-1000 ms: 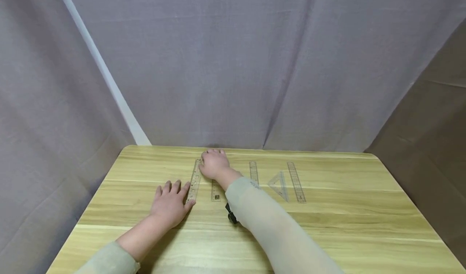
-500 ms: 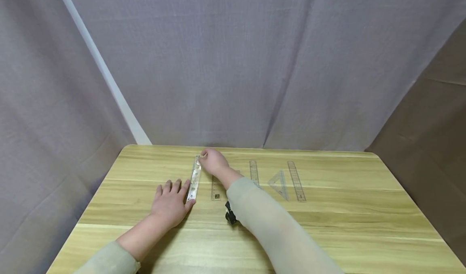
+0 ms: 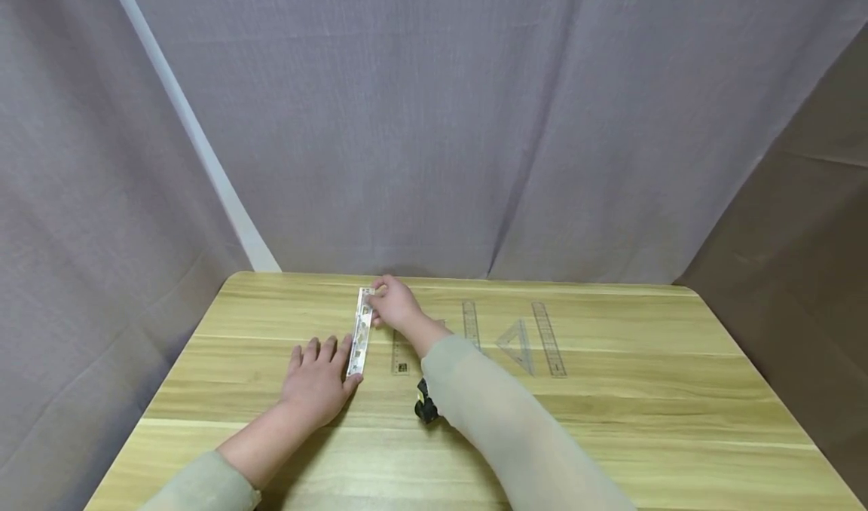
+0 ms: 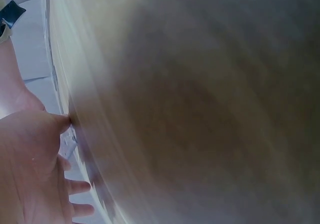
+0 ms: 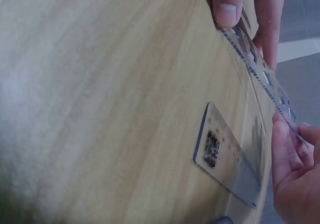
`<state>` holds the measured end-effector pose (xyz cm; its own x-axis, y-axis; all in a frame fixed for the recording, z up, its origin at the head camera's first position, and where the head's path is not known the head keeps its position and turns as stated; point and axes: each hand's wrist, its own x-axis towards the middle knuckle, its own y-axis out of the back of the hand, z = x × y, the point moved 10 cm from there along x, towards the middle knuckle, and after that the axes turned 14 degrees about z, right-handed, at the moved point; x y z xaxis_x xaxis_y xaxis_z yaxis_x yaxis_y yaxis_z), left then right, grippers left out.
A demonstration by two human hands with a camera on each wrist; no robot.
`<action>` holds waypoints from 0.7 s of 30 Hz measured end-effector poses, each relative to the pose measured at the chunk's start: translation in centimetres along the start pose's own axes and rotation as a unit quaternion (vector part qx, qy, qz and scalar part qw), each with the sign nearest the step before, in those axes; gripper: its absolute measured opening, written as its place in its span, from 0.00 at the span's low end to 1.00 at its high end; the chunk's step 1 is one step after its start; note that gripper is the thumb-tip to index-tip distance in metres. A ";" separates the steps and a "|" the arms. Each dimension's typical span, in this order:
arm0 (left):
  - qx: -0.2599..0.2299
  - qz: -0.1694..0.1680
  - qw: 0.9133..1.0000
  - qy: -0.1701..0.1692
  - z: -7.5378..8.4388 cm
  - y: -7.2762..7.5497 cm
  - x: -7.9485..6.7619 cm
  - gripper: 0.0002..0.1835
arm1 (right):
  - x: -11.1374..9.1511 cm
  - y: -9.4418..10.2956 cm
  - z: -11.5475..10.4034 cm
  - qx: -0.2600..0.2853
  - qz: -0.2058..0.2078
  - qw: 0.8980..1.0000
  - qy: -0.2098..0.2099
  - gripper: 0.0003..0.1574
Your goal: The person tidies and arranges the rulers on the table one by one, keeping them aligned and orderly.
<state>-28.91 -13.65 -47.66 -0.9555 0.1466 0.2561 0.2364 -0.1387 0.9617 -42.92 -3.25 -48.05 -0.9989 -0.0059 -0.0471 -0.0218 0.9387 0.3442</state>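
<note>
No text is legible, whether on the held ruler (image 3: 361,336) or the neighbouring ruler's (image 5: 232,166) dark square (image 5: 211,149)

Can count in plain sight four clear straight rulers (image 3: 548,340) and one triangular set square (image 3: 524,349) — plus one left hand (image 3: 315,381), one right hand (image 3: 397,304) and one bench (image 3: 624,436).

You have a light wooden table (image 3: 644,405) with stripes that go side to side and round far corners. Flat on it lies a clear ruler (image 3: 400,356) with a dark square near its close end. Your right arm (image 3: 488,394) hides part of it. Further right comes a second ruler (image 3: 471,321), a clear triangle (image 3: 525,349) and, just beside that, a slanted ruler (image 3: 549,340).
</note>
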 end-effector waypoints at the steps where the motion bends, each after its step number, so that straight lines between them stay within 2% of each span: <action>1: -0.001 0.001 1.000 0.000 0.0 0.0 0.0 0.38 | 0.0 0.0 0.0 0.008 0.003 1.000 -0.002 0.16; 10: 0.003 0.001 1.000 -0.007 -0.2 -0.2 -0.1 0.41 | -0.4 -0.2 -0.1 0.055 0.002 0.998 -0.008 0.24; 16: 0.011 0.000 1.000 -0.017 -0.1 -0.3 -0.1 0.42 | -0.3 -0.3 0.1 0.074 0.002 0.997 -0.009 0.24; 21: 0.009 0.015 1.000 -0.021 -0.2 0.0 -0.2 0.43 | -0.4 -0.1 0.2 0.092 0.005 0.996 -0.016 0.24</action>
<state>-28.76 -13.83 -47.78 -0.9400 0.1837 0.2875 0.2675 -0.1263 0.9552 -42.55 -3.26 -48.30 -0.9971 0.0130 -0.0752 0.0002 0.9860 0.1669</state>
